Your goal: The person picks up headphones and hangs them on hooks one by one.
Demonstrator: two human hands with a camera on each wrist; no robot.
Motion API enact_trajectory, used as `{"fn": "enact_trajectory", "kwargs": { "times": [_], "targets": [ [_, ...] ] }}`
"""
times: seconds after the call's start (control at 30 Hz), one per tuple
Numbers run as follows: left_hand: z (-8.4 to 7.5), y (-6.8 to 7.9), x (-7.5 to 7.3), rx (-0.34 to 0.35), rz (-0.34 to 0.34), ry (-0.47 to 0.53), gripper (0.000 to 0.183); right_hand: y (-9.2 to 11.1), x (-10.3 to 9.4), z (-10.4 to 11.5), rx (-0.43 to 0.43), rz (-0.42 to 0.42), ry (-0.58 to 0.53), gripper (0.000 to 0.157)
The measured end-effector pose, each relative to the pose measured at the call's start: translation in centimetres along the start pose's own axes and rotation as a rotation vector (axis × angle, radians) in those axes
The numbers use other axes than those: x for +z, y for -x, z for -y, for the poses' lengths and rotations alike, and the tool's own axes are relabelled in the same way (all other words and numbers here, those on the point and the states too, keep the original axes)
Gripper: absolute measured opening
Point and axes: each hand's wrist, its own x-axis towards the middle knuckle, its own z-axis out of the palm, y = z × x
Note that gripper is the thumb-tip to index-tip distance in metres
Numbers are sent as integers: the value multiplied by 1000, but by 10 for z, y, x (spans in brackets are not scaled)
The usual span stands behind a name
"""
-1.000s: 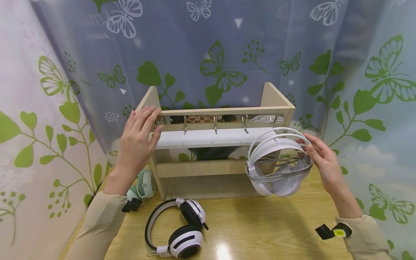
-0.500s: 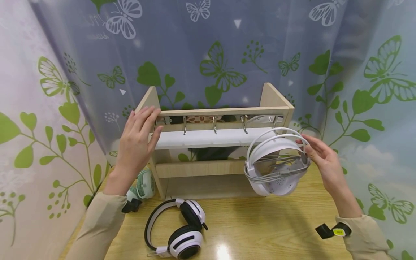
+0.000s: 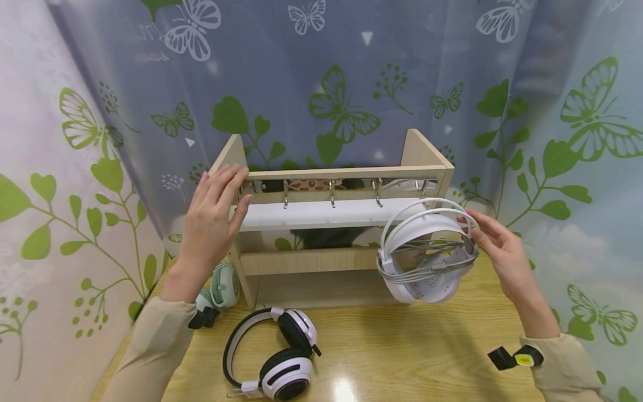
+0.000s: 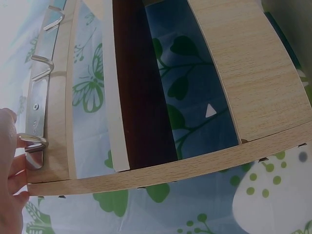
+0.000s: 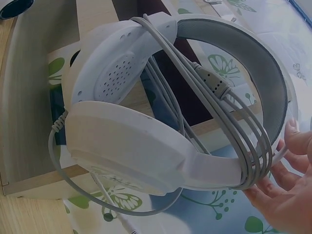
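While the left hand (image 3: 210, 218) rests with its fingers extended on the upper left corner of the wooden rack (image 3: 306, 261), the right hand (image 3: 502, 254) pinches the white headphones (image 3: 421, 225) between thumb and fingers. These hang above the tabletop (image 3: 402, 346) before the rack's right end, with grey cable (image 3: 424, 272) wrapped around them, though whether they touch the rightmost hook (image 3: 424, 188) cannot be told. On the tabletop, a black-and-white headset (image 3: 287, 373) lies in front of the rack, and mint-green headphones (image 3: 226, 285) sit just beside its left end
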Motion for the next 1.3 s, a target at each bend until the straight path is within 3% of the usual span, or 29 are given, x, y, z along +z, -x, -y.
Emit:
{"fn": "enact_trajectory", "kwargs": {
  "times": [0.27,1.3],
  "targets": [
    [0,0,1,5,-9,8,45,3,-1,0,9,-4,53,45],
    [-2,0,-1,0,-9,9,49,8,-4,-1,8,18,0,42]
  ]
}}
